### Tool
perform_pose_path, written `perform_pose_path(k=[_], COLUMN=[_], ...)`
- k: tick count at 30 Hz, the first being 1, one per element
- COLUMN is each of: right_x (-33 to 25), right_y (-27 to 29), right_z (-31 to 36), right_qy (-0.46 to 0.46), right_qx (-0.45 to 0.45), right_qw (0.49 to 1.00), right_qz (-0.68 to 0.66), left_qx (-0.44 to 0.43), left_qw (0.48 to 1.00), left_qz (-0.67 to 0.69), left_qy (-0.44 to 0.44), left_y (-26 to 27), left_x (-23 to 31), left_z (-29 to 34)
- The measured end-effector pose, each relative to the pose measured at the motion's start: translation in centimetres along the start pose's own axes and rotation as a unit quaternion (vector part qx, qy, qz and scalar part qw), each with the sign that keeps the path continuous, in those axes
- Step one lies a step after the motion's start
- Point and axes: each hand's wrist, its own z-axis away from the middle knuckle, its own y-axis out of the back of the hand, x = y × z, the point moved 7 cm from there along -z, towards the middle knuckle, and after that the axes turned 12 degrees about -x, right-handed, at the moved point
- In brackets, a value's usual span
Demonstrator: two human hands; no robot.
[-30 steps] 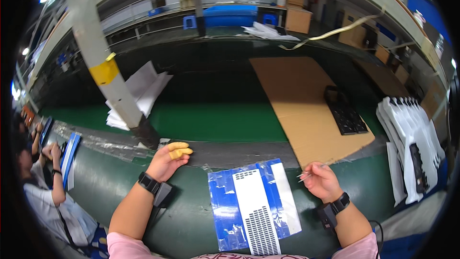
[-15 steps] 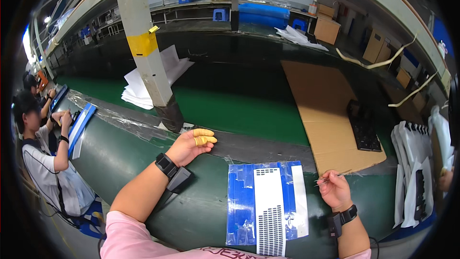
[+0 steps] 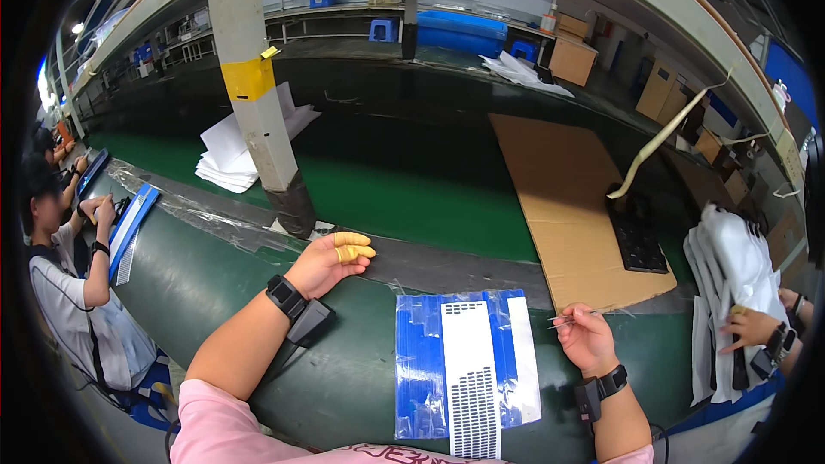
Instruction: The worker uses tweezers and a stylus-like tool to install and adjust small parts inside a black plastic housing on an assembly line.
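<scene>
My left hand [image 3: 331, 264] hovers by the dark strip at the table's edge seam, with yellow finger cots on two fingers. Its fingers are loosely stretched out and nothing shows in them. Thin metal tweezers [image 3: 563, 320] are pinched in my right hand [image 3: 589, 342], tips pointing left. Between my hands lies a blue board [image 3: 418, 369] covered with clear tape. Lengthwise on it runs a white sheet [image 3: 467, 339] with rows of small black rectangles. A narrower, blank white strip [image 3: 523, 361] lies along the board's right side.
A grey post [image 3: 273, 142] rises beyond my left hand, with white sheets [image 3: 228, 150] behind it. Cardboard [image 3: 559, 198] bearing a black tray [image 3: 638, 236] lies to the right. Another person's hand [image 3: 749, 328] touches white wrapped parts [image 3: 741, 258]. A co-worker [image 3: 73, 292] sits at far left.
At the right, another person's hands have come in at the white wrapped parts, whose top has shifted. The view has turned slightly; my hands keep nearly the same pose.
</scene>
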Motion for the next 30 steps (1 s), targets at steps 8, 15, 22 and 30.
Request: perform_pose_path(k=[8, 15, 22, 30], right_x=[-0.21, -0.18, 0.03, 0.07], right_y=[-0.44, -0.01, -0.2, -0.32], right_z=[-0.53, -0.26, -0.19, -0.39], right_qy=[0.008, -0.005, -0.023, -0.007], right_qx=[-0.031, -0.035, -0.037, -0.022], right_qw=[1.0, 0.999, 0.999, 1.0], right_qz=[-0.002, -0.009, -0.004, -0.005], left_qx=[0.016, 0.02, 0.029, 0.016], left_qw=[1.0, 1.0, 0.999, 1.0], left_qz=[-0.007, -0.014, -0.01, -0.003], left_qy=[-0.01, -0.012, -0.015, -0.006], left_y=[0.16, -0.57, -0.52, -0.14], left_x=[0.24, 0.46, 0.54, 0.22], left_z=[0.05, -0.2, -0.14, -0.07])
